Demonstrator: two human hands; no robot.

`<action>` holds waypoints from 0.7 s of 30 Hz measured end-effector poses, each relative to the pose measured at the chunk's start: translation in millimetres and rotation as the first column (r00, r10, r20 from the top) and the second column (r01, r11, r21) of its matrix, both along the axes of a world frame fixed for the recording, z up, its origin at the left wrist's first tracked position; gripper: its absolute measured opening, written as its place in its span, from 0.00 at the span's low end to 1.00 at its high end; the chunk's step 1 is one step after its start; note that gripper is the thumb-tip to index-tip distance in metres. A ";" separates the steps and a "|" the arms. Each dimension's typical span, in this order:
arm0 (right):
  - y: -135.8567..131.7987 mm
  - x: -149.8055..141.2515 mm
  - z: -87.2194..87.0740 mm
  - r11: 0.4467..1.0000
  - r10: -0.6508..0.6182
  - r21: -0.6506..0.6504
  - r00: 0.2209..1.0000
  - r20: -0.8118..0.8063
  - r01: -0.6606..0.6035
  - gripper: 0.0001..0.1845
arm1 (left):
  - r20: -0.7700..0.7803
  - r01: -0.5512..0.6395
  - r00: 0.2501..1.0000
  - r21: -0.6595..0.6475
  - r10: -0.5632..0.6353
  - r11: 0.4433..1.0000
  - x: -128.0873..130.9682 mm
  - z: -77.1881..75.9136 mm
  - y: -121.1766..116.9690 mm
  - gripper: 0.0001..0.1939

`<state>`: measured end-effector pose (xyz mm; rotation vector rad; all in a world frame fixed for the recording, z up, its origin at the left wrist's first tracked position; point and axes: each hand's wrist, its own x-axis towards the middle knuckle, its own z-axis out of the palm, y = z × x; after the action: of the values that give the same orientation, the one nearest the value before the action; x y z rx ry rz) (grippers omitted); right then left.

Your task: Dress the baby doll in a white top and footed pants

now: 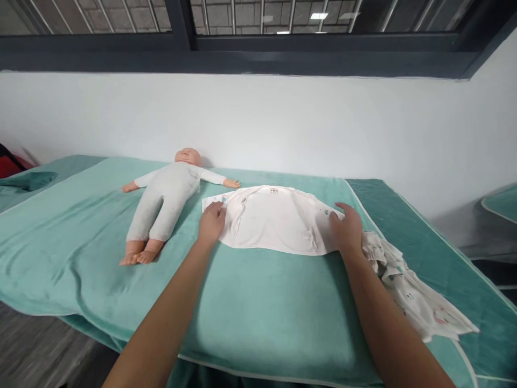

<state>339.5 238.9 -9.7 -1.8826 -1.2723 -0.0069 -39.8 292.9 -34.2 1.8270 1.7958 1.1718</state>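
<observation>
A white baby shirt [278, 221] lies spread out on the green bed cover, its small printed neck label on the far side. My left hand [212, 222] is closed on the shirt's left sleeve edge, with the fingertips partly hidden. At the opposite end, my right hand [348, 229] pinches the right sleeve, thumb and fingers around the cloth. To the left of the shirt a baby doll [165, 199] in a pale bodysuit rests on its back, arms spread and feet toward me. One of the doll's hands is close to the shirt's left sleeve.
Crumpled white printed baby clothing [416, 291] lies beside my right forearm. The green cover [266, 318] spreads over the bed, with a darker green cloth [436, 242] at the right. Behind stands a white wall [258, 124] below a dark-framed window [323, 56]. A red item [7, 164] shows at far left.
</observation>
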 end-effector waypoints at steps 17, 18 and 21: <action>17.0 63.4 -3.4 0.965 -0.252 0.101 0.964 0.088 0.243 0.22 | -0.083 0.000 0.997 -0.027 -0.002 1.000 -0.4 -7.8 3.1 0.20; 17.2 61.5 -4.9 0.963 -0.245 0.143 0.962 0.118 0.228 0.22 | -0.083 0.000 0.997 -0.019 -0.001 1.000 0.4 -6.9 2.2 0.20; 18.0 51.4 -10.2 0.991 -0.074 0.122 0.977 0.202 0.050 0.21 | -0.157 0.023 0.988 0.105 -0.007 0.994 6.9 -1.3 -5.1 0.19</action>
<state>391.0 256.8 -19.9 -1.8558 -1.3202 -0.3103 -32.8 287.7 -35.6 2.0413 1.8311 1.1680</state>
